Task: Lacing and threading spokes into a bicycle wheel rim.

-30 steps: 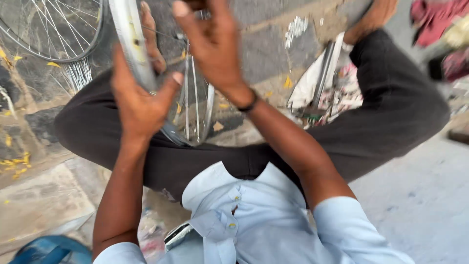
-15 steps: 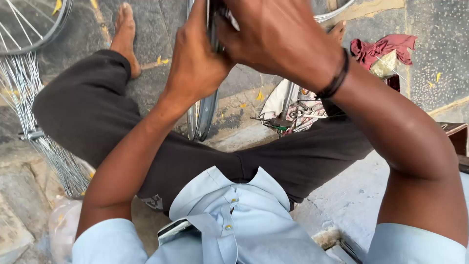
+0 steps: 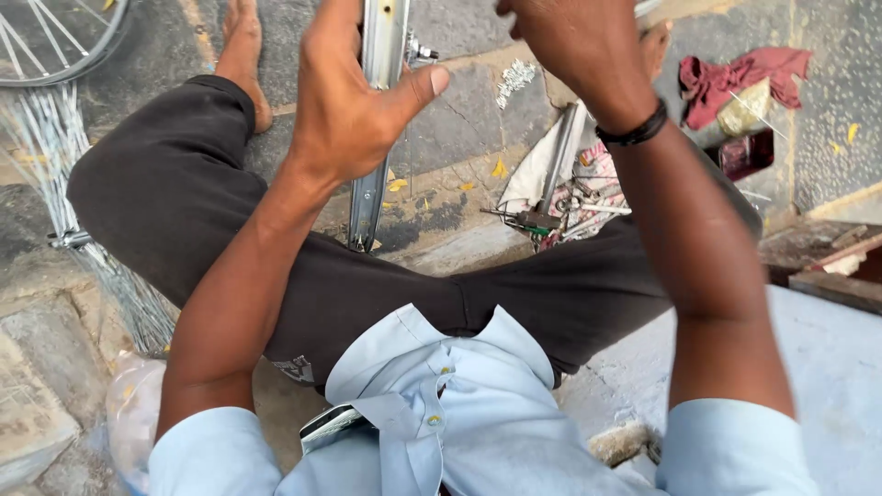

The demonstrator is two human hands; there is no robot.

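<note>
As we look down past our pale blue shirt collar (image 3: 432, 386) and the phone (image 3: 333, 426) tucked at its edge, our crossed legs in dark trousers (image 3: 303, 276) fill the near ground. Above them we hold a bare metal bicycle rim (image 3: 372, 147) edge-on, so we see it as a narrow silver strip; its long axis runs nearly upright in the view, tilted slightly, the lower end resting by the trouser leg and the upper end running out of the top of the frame. Our left hand (image 3: 354, 101) wraps it from the left, fingers closed behind the strip and the thumb laid across its front to the right, so the rim passes through the grip with most of its visible length below the hand. Our right hand (image 3: 574, 46), with a black wristband (image 3: 632, 131), is raised to the right of the rim; we cannot tell whether it grips anything, since its fingers are cut off at the top. Beyond our right knee, tools lie on a patterned cloth (image 3: 570, 193), and farther off a red rag (image 3: 735, 78). To the left, a bundle of loose spokes (image 3: 64, 202) lies beside a spoked wheel (image 3: 50, 41), and our bare foot (image 3: 243, 55) rests on the stone paving (image 3: 478, 119).
</note>
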